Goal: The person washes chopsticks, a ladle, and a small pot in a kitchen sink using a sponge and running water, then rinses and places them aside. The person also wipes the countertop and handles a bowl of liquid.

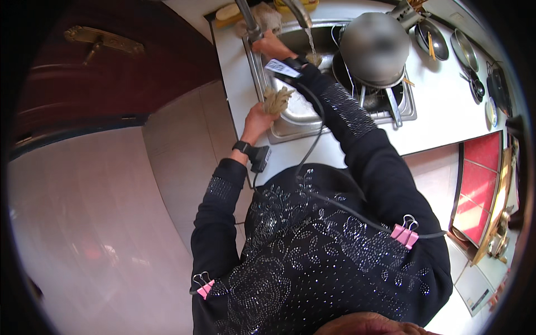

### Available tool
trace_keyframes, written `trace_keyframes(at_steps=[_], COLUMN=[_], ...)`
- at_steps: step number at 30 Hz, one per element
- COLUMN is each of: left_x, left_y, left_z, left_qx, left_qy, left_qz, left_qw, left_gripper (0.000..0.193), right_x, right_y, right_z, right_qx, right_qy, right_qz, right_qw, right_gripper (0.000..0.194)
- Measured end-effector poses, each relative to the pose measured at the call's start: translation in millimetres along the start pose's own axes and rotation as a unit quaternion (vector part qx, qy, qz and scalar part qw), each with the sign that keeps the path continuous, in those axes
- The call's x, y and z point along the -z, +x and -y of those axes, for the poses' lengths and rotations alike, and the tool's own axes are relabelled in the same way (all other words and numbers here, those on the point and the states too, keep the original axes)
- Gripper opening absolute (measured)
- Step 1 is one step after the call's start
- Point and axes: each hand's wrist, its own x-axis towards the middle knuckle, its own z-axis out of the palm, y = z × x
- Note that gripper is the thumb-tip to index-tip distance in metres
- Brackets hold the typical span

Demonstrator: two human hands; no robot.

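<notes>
My left hand (258, 121) is closed around a bunched tan cloth (277, 100) over the near left rim of a stainless steel sink (295, 125). My right hand (274, 45) reaches across to the sink's far left corner, its fingers at the base of a metal post (250, 23); whether they grip it I cannot tell. Water runs from the faucet (302, 14) into the basin, onto a tan item (314, 59) partly hidden by my right wrist. Both wrists wear black straps with cabled devices.
A pot (374, 52), its top blurred, stands over the sink's right side on a rack. Pans (433, 39), chopsticks (431, 46) and a utensil holder (404, 14) are on the white counter at right. A dark red door (96, 67) is at left. A crumpled cloth (266, 19) lies behind the sink.
</notes>
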Motion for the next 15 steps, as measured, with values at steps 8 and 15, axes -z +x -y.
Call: trace_keyframes(at_steps=[8, 15], left_x=[6, -19], left_y=[-9, -3], left_z=[-37, -61], left_qx=[0.064, 0.183], left_qy=[-0.199, -0.429], left_qz=[0.159, 0.263], left_qw=[0.965, 0.845], left_gripper=[0.034, 0.020], right_x=[21, 31], right_y=[-160, -199], right_z=[30, 45], right_qx=[-0.301, -0.273], right_qy=[0.687, 0.918], right_qz=[0.110, -0.136], right_qw=[0.652, 0.255], right_gripper=[0.090, 0.067])
